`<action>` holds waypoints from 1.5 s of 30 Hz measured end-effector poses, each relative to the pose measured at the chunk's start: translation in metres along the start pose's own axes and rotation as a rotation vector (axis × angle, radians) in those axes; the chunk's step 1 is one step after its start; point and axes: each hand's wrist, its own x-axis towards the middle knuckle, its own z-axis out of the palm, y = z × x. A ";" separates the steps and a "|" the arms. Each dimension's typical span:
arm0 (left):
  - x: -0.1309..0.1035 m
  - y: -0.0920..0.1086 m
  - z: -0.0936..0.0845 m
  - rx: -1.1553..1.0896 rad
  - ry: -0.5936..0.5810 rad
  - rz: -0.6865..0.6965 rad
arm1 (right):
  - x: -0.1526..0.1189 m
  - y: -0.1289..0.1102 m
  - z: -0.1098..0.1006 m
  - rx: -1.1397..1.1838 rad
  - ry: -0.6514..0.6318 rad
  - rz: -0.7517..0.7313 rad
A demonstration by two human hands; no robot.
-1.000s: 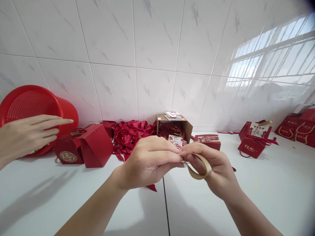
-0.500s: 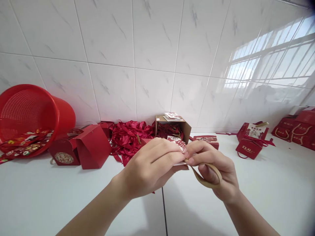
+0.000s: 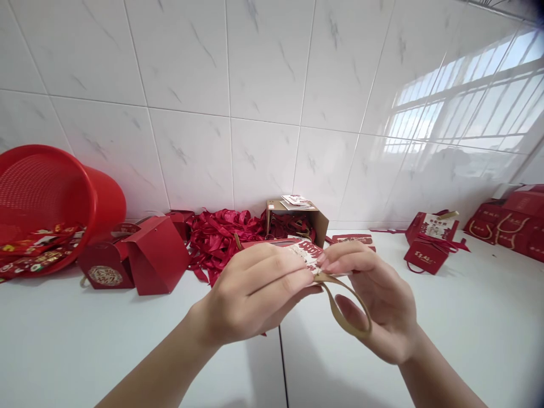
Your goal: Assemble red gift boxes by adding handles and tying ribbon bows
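My left hand (image 3: 255, 289) is wrapped round a red box (image 3: 276, 242) that it mostly covers, held above the white table. On the box lies a white card with red print (image 3: 306, 253), beside my left fingertips. A gold ribbon (image 3: 363, 306) loops out from the card's near edge toward the right. My right hand (image 3: 378, 300) has its fingertips on the card's right edge, and its thumb is behind the ribbon loop. What lies under my left palm is hidden.
A red basket (image 3: 106, 192) lies on its side at the left, with red packets inside. Near it are red boxes (image 3: 159, 255) and a heap of red ribbons (image 3: 227, 226). An open cardboard box (image 3: 321, 224) stands behind my hands. A ribbon-tied box (image 3: 427, 255) and red bags (image 3: 516, 226) stand right.
My right fingers have eased off the ribbon's base and spread more. The gold loop now hangs wider and lower, and more of the printed card shows. The view has shifted slightly.
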 end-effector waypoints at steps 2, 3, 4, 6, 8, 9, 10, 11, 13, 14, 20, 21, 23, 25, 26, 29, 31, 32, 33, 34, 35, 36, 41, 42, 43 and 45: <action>0.000 -0.001 0.000 0.012 0.004 0.004 | 0.001 0.000 0.002 -0.043 -0.012 0.011; 0.000 -0.002 0.000 0.009 0.011 0.006 | 0.001 0.000 0.003 -0.057 -0.012 0.021; 0.000 -0.002 0.001 -0.002 0.020 0.006 | 0.001 -0.001 0.004 -0.067 -0.013 0.027; 0.000 -0.002 0.002 -0.059 0.041 -0.021 | 0.001 -0.001 0.005 -0.075 -0.018 0.028; 0.001 -0.002 0.004 -0.168 0.076 -0.095 | 0.001 -0.002 0.005 -0.074 -0.017 0.026; 0.002 -0.002 0.005 -0.227 0.092 -0.142 | 0.002 -0.003 0.005 -0.073 -0.011 0.023; 0.002 -0.001 0.006 -0.278 0.099 -0.185 | 0.002 -0.003 0.005 -0.072 -0.004 0.020; 0.002 -0.001 0.006 -0.317 0.101 -0.212 | 0.003 -0.004 0.005 -0.071 0.003 0.014; 0.003 0.000 0.006 -0.356 0.085 -0.223 | 0.005 -0.006 0.006 -0.076 0.012 -0.013; 0.004 0.000 0.006 -0.363 0.076 -0.214 | 0.006 -0.007 0.006 -0.085 0.015 -0.033; 0.004 -0.001 0.007 -0.345 0.075 -0.188 | 0.008 -0.006 0.008 -0.139 0.033 -0.088; 0.003 -0.001 0.007 -0.331 0.070 -0.181 | 0.008 -0.006 0.008 -0.124 0.032 -0.080; 0.003 -0.003 0.006 -0.294 0.055 -0.162 | 0.008 -0.004 0.007 -0.088 0.023 -0.047; 0.003 -0.003 0.005 -0.254 0.046 -0.125 | 0.009 -0.004 0.007 -0.083 0.007 -0.016; 0.003 -0.003 0.004 -0.234 0.044 -0.105 | 0.009 -0.004 0.006 -0.096 -0.003 -0.007; 0.002 -0.002 0.003 -0.180 0.042 -0.059 | 0.010 -0.006 0.007 -0.141 -0.015 -0.022; 0.001 -0.001 0.003 -0.150 0.042 -0.049 | 0.010 -0.007 0.007 -0.142 0.000 -0.039; 0.001 -0.001 0.003 -0.139 0.041 -0.048 | 0.009 -0.007 0.008 -0.136 0.007 -0.043; 0.001 -0.001 0.003 -0.131 0.041 -0.045 | 0.009 -0.008 0.008 -0.127 0.012 -0.042; 0.001 -0.001 0.003 -0.126 0.038 -0.044 | 0.008 -0.008 0.008 -0.120 0.012 -0.032; 0.001 -0.001 0.004 -0.125 0.034 -0.046 | 0.008 -0.007 0.008 -0.113 0.011 -0.021; 0.002 -0.001 0.004 -0.126 0.031 -0.047 | 0.007 -0.007 0.008 -0.106 0.013 -0.012; 0.003 -0.001 0.005 -0.124 0.048 -0.075 | 0.007 -0.005 0.008 -0.112 0.046 -0.019; 0.003 -0.001 0.005 -0.125 0.051 -0.085 | 0.007 -0.005 0.008 -0.125 0.046 -0.024; 0.003 -0.001 0.006 -0.131 0.051 -0.098 | 0.007 -0.005 0.008 -0.138 0.046 -0.032; 0.003 0.000 0.007 -0.150 0.055 -0.125 | 0.008 -0.005 0.007 -0.161 0.044 -0.045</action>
